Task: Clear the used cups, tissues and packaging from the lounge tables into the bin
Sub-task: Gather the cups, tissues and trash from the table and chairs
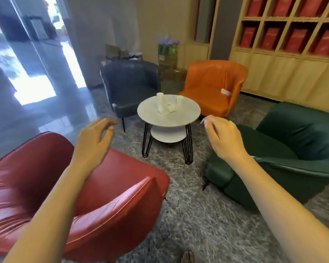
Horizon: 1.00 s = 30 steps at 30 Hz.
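Cups [166,105] cluster near the middle of the round worktop [190,115], some upright and at least one tipped over. They are too blurred to tell whether tissue or packaging lies among them. The step looks like the approach. It is best to pass through the gap between the red chair [103,196] and the green chair [292,149] and get close before reaching. Then nest the cups into one stack so a hand stays free for scraps. No bin shows, so it needs finding before the load is lifted. The left hand [95,138] and right hand [223,138] hang well apart in the air, short of the worktop. Their fingers are loosely curled, touching nothing and, as far as shows, holding nothing.
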Tool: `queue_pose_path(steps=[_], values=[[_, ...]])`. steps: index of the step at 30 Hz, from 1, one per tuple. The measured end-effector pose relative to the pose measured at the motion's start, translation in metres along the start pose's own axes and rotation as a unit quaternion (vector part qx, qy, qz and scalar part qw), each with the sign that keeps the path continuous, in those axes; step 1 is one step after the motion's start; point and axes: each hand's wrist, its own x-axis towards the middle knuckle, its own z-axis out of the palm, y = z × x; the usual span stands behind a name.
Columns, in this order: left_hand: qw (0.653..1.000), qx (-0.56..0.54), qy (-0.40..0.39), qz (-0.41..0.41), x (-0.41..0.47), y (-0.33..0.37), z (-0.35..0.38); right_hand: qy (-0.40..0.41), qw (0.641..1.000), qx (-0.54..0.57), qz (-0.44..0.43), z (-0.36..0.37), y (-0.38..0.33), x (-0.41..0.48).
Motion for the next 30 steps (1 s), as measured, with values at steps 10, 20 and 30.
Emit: queue_pose_path(steps=[10,20,30], values=[[0.998,0.013,-0.011,-0.057,0.190,-0.002,0.160,-0.035,0.999,0.006,0.000,0.058,0.182,0.179],[0.996,0.024,-0.009,-0.083,0.352,-0.004,0.303,-0.083,0.995,0.026,-0.056,0.161,0.319,0.350],[0.979,0.057,-0.045,-0.190,0.429,-0.049,0.367,-0.177,0.975,0.094,-0.096,0.274,0.355,0.464]])
